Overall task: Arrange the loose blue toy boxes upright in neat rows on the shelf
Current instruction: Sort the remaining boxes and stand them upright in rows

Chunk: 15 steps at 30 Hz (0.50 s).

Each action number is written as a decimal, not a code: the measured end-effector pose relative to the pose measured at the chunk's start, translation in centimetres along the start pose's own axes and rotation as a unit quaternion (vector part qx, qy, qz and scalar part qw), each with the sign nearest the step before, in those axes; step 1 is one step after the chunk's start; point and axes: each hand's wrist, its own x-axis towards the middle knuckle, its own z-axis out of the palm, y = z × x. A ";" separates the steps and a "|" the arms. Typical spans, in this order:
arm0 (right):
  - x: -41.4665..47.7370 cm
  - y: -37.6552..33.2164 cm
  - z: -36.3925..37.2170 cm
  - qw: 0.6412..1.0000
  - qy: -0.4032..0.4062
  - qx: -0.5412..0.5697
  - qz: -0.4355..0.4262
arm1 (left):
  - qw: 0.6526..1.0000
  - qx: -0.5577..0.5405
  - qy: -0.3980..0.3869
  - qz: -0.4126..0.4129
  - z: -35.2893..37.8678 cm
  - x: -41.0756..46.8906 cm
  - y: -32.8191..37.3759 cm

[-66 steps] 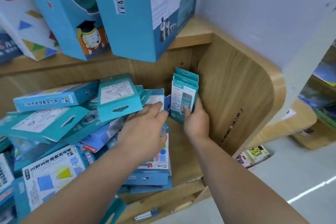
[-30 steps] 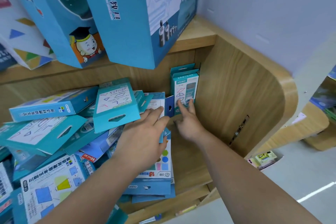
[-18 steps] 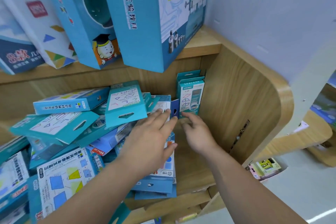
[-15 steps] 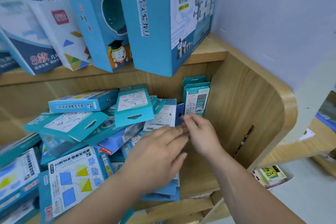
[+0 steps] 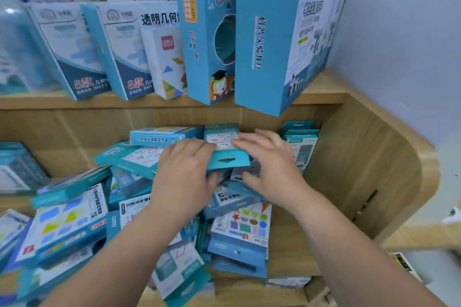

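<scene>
A teal hang-tab box (image 5: 234,154) lies nearly flat on top of the heap, just left of the upright boxes (image 5: 300,147) that stand in the shelf's back right corner. Its long axis runs front to back, the end with the punched hanging slot pointing toward the person and the far end toward the back panel.

Both hands are on it. The left hand (image 5: 183,174) holds the side away from the upright boxes, fingers laid over the printed face and thumb tucked beneath. The right hand (image 5: 273,172) grasps the side nearer them, fingers spread across the top and thumb under the tab edge, though blur softens its outline. The right hand sits between the box and the upright boxes, so it is the nearer hand for the transfer. The move looks to be a short carry rightward, with the slotted end tipped up to stand the box in line.

Left of and in front of the upright boxes sprawl the loose boxes (image 5: 74,222), overlapping at all angles. The curved wooden side wall (image 5: 361,169) rises directly right of the upright boxes, and large cartons (image 5: 259,45) stand on the board above them.
</scene>
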 end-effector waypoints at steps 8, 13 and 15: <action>-0.1 -1.4 -0.5 0.993 0.084 -0.046 -0.072 | 0.996 -0.078 0.050 -0.009 -1.1 0.5 -0.3; -3.0 -1.9 -4.0 0.993 0.116 0.014 -0.035 | 0.975 -0.200 0.096 0.007 -2.3 0.4 0.6; -3.7 -2.1 -5.6 0.990 0.134 0.025 -0.020 | 0.969 -0.224 0.105 0.022 -2.7 0.8 1.6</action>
